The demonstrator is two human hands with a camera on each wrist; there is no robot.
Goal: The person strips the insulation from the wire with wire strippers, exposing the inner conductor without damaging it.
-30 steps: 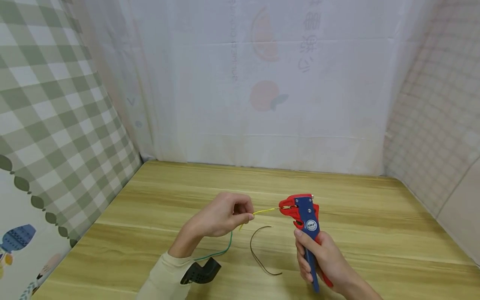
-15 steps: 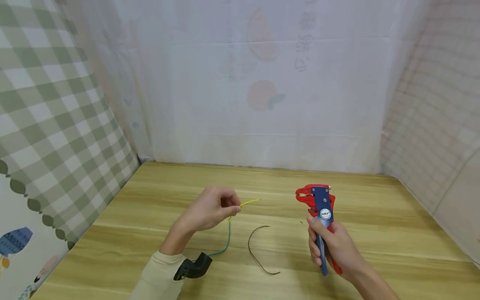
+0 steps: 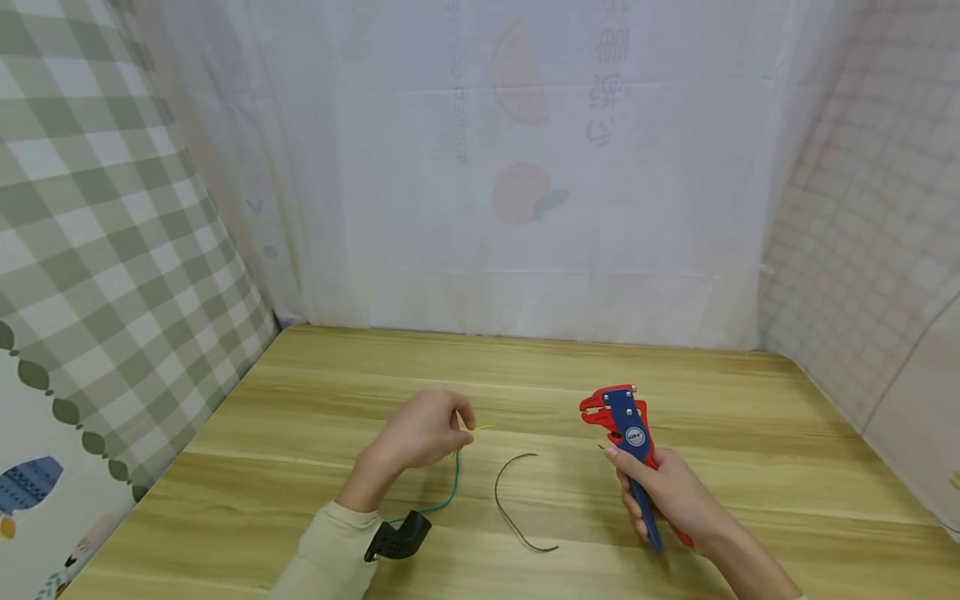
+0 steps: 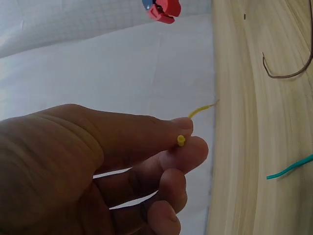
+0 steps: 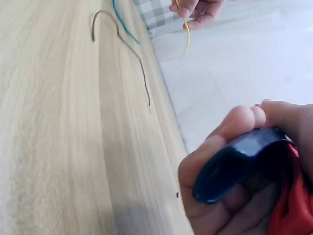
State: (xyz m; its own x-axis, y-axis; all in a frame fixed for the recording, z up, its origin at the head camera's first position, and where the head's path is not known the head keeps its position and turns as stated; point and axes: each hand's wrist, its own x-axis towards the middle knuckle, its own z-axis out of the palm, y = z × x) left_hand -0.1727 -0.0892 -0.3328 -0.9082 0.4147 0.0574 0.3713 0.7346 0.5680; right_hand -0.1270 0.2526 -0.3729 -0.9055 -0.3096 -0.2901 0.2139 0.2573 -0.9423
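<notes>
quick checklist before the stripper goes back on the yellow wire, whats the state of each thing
1. Left hand pinches the yellow wire: ok.
2. Right hand grips the wire stripper by its handles: ok.
3. Stripper head apart from the wire tip, nothing between them: ok.
4. Wire tip bare of insulation: cannot tell, too small.
5. Stripper jaws open enough to take the wire: cannot tell.
6. Loose brown wire and green wire lie on the table, away from the stripper: ok.

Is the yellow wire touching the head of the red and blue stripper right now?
Apart. The head view shows the yellow wire, pinched by the left hand, ending well short of the wire stripper.
</notes>
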